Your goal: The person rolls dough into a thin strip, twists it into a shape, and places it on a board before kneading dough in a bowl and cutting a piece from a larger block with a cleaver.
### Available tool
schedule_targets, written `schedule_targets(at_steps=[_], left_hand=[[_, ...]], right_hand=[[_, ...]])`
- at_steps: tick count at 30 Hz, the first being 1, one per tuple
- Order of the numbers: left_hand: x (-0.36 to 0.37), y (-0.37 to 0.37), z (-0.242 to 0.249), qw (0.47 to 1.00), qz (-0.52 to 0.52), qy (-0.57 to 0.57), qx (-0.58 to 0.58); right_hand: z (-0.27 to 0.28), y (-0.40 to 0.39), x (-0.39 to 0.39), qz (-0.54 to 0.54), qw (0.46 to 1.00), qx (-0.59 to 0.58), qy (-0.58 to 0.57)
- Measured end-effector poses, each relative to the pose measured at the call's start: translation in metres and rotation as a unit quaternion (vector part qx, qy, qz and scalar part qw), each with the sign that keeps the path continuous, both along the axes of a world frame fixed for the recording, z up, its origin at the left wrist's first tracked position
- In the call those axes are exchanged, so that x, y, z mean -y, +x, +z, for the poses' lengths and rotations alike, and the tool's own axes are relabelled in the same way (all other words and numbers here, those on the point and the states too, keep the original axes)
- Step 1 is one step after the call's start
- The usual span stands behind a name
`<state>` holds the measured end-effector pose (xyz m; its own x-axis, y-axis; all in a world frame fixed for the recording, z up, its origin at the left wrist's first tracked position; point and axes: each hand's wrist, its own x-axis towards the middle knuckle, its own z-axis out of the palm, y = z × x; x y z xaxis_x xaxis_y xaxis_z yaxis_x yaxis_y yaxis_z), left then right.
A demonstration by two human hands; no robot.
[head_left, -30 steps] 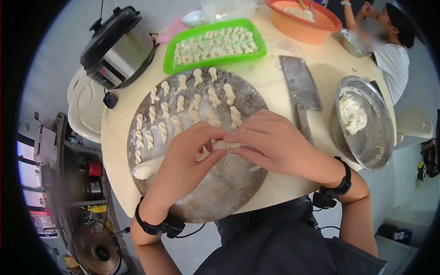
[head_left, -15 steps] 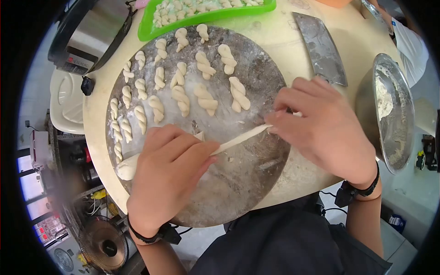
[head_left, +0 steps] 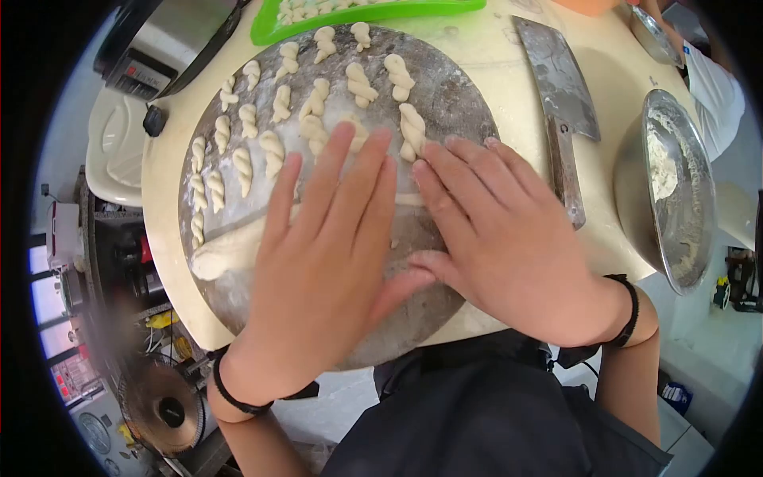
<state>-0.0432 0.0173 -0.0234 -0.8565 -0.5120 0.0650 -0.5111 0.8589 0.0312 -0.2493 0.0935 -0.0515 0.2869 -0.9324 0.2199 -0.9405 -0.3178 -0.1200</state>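
My left hand (head_left: pixel 330 222) lies flat, fingers stretched forward, over the floured round board (head_left: pixel 413 322). Beside it my right hand (head_left: pixel 509 238) is also flat with its fingers extended, and the two thumbs meet or nearly meet. A thin dough strip (head_left: pixel 409 199) shows between the hands; its ends are hidden beneath them. Left of my left hand rests a thicker dough log (head_left: pixel 226 256), partly covered by that hand. Several twisted dough pieces (head_left: pixel 272 153) stand in rows across the board's far and left parts. My fingertips reach over or against the nearest ones.
A cleaver (head_left: pixel 556 79) lies right of the board. Farther right is a metal bowl (head_left: pixel 636 199) with flour (head_left: pixel 661 168). A green tray (head_left: pixel 397 13) of small dough pieces sits at the back, near a silver-black appliance (head_left: pixel 171 48). Another person's white sleeve (head_left: pixel 711 99) shows far right.
Both hands went from pinching a stretched dough strip to lying flat over it on the board. My right hand moved left, closer to the left one. The view shifted slightly, and the cleaver's handle came into sight.
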Motion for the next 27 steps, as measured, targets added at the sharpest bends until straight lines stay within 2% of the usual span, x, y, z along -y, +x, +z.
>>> schedule_targets(at_steps=[1, 4, 10, 15, 19, 22, 27], left_hand=[[-0.004, 0.000, -0.005, 0.999, 0.008, -0.017, 0.032], [-0.015, 0.008, -0.022, 1.000, 0.018, 0.008, 0.022], [-0.062, 0.027, -0.018, 0.999, 0.034, 0.020, 0.025], [-0.100, 0.046, -0.025, 0.997, 0.059, 0.039, 0.015], [-0.093, 0.034, -0.024, 0.995, 0.083, 0.026, -0.046], [-0.070, 0.015, -0.036, 0.994, 0.049, 0.053, -0.082], [-0.089, 0.029, -0.034, 0.996, 0.064, 0.058, -0.017]], right_hand=[[-0.006, 0.006, -0.004, -0.009, 0.999, -0.039, -0.014], [-0.004, 0.013, -0.013, -0.014, 0.997, -0.078, -0.014], [-0.011, 0.019, -0.063, 0.001, 1.000, -0.025, 0.009], [-0.020, 0.015, -0.084, 0.027, 0.999, 0.020, -0.022], [-0.017, 0.019, -0.068, 0.025, 0.999, 0.043, -0.013], [-0.030, 0.023, -0.051, 0.047, 0.998, 0.042, -0.026], [-0.026, 0.006, -0.073, 0.079, 0.997, 0.024, 0.000]])
